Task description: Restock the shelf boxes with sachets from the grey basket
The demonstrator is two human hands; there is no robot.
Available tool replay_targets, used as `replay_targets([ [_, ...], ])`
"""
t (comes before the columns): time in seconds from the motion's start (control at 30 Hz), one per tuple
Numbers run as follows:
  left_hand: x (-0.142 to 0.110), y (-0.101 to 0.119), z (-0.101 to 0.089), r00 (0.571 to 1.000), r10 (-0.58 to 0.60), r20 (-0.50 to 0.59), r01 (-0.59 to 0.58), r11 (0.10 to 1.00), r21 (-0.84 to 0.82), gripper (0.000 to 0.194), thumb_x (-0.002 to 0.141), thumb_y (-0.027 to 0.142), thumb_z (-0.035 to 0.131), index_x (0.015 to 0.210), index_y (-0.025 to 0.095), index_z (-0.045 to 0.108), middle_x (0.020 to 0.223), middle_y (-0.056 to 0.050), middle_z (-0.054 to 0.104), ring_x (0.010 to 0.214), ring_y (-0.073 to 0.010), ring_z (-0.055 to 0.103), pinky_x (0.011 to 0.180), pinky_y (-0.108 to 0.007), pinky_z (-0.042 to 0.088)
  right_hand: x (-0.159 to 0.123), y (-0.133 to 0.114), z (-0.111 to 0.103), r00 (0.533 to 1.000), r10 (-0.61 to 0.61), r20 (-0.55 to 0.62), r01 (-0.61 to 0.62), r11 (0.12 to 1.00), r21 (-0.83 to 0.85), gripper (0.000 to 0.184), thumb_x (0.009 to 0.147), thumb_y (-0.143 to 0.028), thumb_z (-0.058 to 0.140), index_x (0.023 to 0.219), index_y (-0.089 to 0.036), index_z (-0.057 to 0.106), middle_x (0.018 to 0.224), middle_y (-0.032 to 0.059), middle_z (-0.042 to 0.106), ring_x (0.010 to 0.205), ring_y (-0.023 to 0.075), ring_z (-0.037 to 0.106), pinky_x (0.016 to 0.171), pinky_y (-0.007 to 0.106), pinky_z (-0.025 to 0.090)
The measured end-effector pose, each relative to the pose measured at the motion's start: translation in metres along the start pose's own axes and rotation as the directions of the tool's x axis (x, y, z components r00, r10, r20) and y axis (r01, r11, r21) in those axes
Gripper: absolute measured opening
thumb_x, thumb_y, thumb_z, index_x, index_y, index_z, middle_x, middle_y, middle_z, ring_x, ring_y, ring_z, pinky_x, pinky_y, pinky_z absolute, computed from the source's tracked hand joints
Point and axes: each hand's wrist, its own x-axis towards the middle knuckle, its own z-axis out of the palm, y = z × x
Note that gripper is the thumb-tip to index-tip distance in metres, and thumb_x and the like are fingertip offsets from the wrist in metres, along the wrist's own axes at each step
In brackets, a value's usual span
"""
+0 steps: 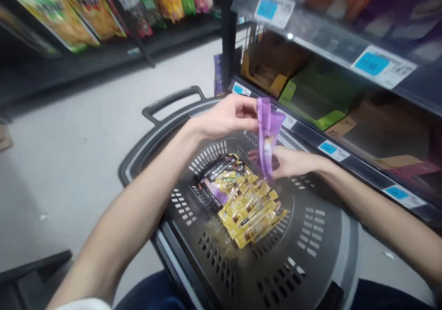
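Note:
My left hand [226,116] pinches the top of a bunch of purple stick sachets [267,137] that hang down over a grey shopping basket [321,254]. Lower down, my right hand [293,162] grips the bottom end of the same purple sachets. Beneath them, in the basket, lies a pile of yellow stick sachets [250,208], with a few black and purple sachets [217,176] beside it on the left.
A store shelf on the right holds a yellow carton [265,73], a green carton [317,98] and brown cartons, with blue price tags [371,63] along the edges. Snack bags [86,6] hang at upper left. Grey floor [86,130] lies between the shelves.

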Motion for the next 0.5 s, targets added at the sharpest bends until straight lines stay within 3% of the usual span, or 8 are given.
replay_targets([
  [0.03, -0.002, 0.000, -0.004, 0.990, 0.035, -0.133, -0.044, 0.997, -0.067, 0.023, 0.071, 0.025, 0.088, 0.087, 0.014, 0.074, 0.088, -0.005, 0.072, 0.083, -0.0170, 0.069, 0.083, -0.032, 0.056, 0.005, -0.002, 0.000, 1.000, 0.001, 0.007, -0.002, 0.982, 0.188, 0.064, 0.067, -0.031, 0.091, 0.124, -0.015, 0.066, 0.123, 0.0138, 0.073, 0.112, 0.0266, 0.072, 0.094, 0.038, 0.062],
  [0.1, -0.001, -0.005, -0.008, 0.933, 0.026, -0.359, -0.095, 0.980, -0.176, 0.018, 0.076, 0.022, 0.083, 0.085, 0.014, 0.069, 0.087, -0.003, 0.070, 0.082, -0.0139, 0.068, 0.083, -0.030, 0.056, 0.009, -0.004, 0.001, 0.998, 0.054, -0.030, -0.031, 0.866, 0.499, 0.062, 0.074, -0.032, 0.089, 0.127, -0.013, 0.062, 0.125, 0.0169, 0.072, 0.106, 0.0241, 0.075, 0.089, 0.036, 0.064],
  [0.2, 0.008, -0.015, -0.012, 0.827, -0.084, -0.556, -0.087, 0.958, -0.274, 0.009, 0.083, 0.016, 0.073, 0.082, 0.013, 0.064, 0.086, -0.002, 0.068, 0.082, -0.0101, 0.065, 0.090, -0.029, 0.055, 0.011, -0.003, 0.004, 0.964, 0.168, -0.204, 0.032, 0.692, 0.721, 0.049, 0.076, -0.033, 0.089, 0.116, -0.014, 0.067, 0.118, 0.0155, 0.076, 0.081, 0.0166, 0.077, 0.069, 0.027, 0.066],
  [0.3, 0.014, -0.017, -0.013, 0.773, -0.138, -0.619, -0.089, 0.942, -0.323, 0.011, 0.083, 0.017, 0.071, 0.080, 0.014, 0.061, 0.090, -0.002, 0.070, 0.085, -0.0101, 0.065, 0.102, -0.033, 0.054, 0.011, -0.002, 0.008, 0.907, 0.228, -0.355, 0.162, 0.589, 0.792, 0.040, 0.075, -0.036, 0.090, 0.104, -0.015, 0.071, 0.103, 0.0120, 0.079, 0.062, 0.0115, 0.071, 0.056, 0.022, 0.063],
  [0.43, 0.015, -0.011, -0.012, 0.779, -0.061, -0.624, -0.154, 0.946, -0.285, 0.012, 0.080, 0.018, 0.071, 0.089, 0.015, 0.063, 0.100, -0.005, 0.072, 0.094, -0.0136, 0.067, 0.108, -0.039, 0.054, 0.013, -0.005, 0.007, 0.841, 0.214, -0.498, 0.281, 0.612, 0.739, 0.038, 0.076, -0.046, 0.088, 0.089, -0.012, 0.074, 0.076, 0.0077, 0.076, 0.057, 0.0103, 0.067, 0.053, 0.019, 0.058],
  [0.5, 0.012, -0.005, -0.015, 0.769, 0.024, -0.639, -0.202, 0.957, -0.208, 0.017, 0.080, 0.020, 0.073, 0.094, 0.017, 0.063, 0.107, -0.005, 0.072, 0.100, -0.0165, 0.069, 0.105, -0.041, 0.057, 0.014, -0.006, 0.005, 0.768, 0.208, -0.605, 0.368, 0.630, 0.684, 0.041, 0.076, -0.051, 0.087, 0.084, -0.013, 0.073, 0.075, 0.0071, 0.074, 0.060, 0.0102, 0.066, 0.053, 0.018, 0.056],
])
